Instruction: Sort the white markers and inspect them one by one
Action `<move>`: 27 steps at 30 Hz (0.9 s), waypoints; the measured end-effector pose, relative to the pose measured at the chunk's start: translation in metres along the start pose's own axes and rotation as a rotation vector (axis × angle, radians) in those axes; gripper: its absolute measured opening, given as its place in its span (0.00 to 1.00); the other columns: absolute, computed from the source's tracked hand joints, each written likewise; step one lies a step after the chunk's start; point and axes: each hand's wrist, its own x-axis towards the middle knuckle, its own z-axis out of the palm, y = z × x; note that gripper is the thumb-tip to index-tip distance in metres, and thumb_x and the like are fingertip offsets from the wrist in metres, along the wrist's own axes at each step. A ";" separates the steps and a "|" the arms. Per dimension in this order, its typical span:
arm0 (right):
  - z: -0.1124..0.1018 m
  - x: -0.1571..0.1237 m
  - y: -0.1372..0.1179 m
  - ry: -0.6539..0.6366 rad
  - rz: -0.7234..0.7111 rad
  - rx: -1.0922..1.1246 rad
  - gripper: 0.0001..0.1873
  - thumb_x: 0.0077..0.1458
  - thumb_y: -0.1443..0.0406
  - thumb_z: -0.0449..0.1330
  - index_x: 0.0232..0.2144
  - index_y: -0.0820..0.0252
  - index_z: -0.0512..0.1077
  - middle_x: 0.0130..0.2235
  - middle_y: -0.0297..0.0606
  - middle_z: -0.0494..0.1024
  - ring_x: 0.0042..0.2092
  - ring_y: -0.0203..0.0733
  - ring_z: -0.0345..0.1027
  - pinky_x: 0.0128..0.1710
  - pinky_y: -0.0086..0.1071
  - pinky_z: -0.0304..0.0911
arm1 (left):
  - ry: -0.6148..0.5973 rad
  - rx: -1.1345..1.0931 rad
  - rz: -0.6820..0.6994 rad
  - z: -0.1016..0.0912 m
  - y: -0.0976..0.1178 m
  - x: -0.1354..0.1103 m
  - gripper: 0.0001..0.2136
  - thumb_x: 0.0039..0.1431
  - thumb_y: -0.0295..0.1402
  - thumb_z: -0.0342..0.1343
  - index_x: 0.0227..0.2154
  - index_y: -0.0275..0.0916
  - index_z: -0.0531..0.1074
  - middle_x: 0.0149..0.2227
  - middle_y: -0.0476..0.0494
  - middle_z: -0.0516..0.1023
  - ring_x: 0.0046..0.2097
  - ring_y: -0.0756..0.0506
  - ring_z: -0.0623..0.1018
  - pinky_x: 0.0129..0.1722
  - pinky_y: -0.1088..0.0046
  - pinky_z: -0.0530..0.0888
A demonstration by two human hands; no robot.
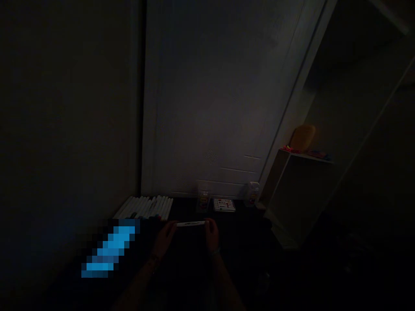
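Observation:
A white marker (190,223) with dark print along its barrel lies level between my two hands. My left hand (164,236) is closed on its left end, and my right hand (212,235) is closed on its right end. Beyond my left hand, a row of several white markers (145,207) lies side by side on the dark table. Behind the held marker are a clear box (203,201) with a coloured label and a flat white pack (224,205) with small coloured marks. The scene is very dim, so fingertip detail is hard to see.
A glowing blue pixelated screen (110,249) lies at the left. Another labelled clear container (253,193) stands at the back right. To the right is a shelf unit (285,185) with a yellow-orange object (302,137) on top. A pale panel (210,99) rises behind the table.

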 end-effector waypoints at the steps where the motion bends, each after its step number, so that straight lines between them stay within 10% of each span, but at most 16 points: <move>1: 0.000 0.000 0.000 0.001 -0.003 0.000 0.17 0.52 0.55 0.50 0.37 0.59 0.69 0.35 0.37 0.73 0.36 0.38 0.65 0.37 0.29 0.60 | -0.005 0.003 -0.010 0.000 -0.001 0.000 0.23 0.46 0.51 0.47 0.37 0.39 0.71 0.37 0.46 0.75 0.42 0.44 0.73 0.44 0.69 0.67; 27: 0.001 -0.001 0.003 0.006 0.027 -0.068 0.18 0.52 0.53 0.49 0.35 0.60 0.69 0.30 0.35 0.72 0.31 0.37 0.64 0.31 0.27 0.58 | 0.020 0.106 -0.031 0.000 -0.021 0.005 0.23 0.47 0.51 0.46 0.37 0.39 0.70 0.34 0.46 0.76 0.37 0.45 0.74 0.41 0.70 0.68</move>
